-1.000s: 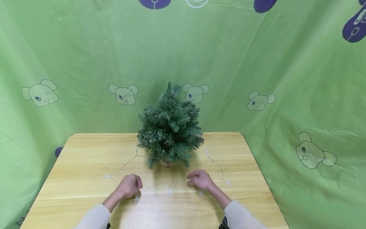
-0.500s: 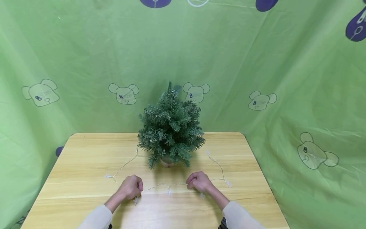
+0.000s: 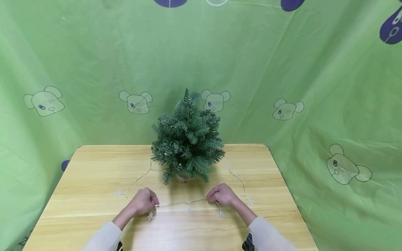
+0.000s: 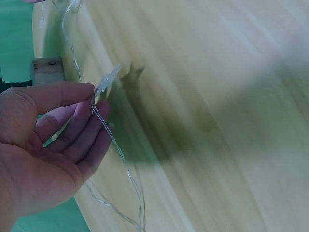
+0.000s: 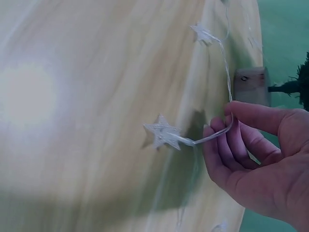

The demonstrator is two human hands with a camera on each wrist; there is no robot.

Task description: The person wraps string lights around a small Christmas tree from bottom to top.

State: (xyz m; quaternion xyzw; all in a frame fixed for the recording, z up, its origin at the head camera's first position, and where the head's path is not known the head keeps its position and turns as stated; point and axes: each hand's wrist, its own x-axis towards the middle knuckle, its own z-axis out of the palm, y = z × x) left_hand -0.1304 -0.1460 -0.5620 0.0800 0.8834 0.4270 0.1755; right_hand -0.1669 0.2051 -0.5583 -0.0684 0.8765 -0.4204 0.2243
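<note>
A string of star lights (image 3: 197,200) with clear wire lies in a curve around the front of a small artificial Christmas tree (image 3: 187,139). My left hand (image 3: 144,201) pinches the wire between thumb and fingers, beside a clear star (image 4: 108,79) in the left wrist view. On the other side, my right hand (image 3: 223,195) pinches the wire too, and a star (image 5: 162,132) hangs just past its fingertips. Between the hands the wire spans slightly slack, with another star (image 3: 189,208) at its middle. Behind the tree the rest of the string is hidden.
The tree stands on a round wooden base (image 3: 183,179) toward the back of a wooden table (image 3: 94,164). Side lengths of the string reach a star (image 3: 119,192) at left and one (image 3: 250,201) at right. A green printed curtain (image 3: 94,69) surrounds the table.
Both hands have risen slightly and moved a little toward the tree, lifting the wire between them. The star by the right hand now hangs in fuller view. The tree has stayed put.
</note>
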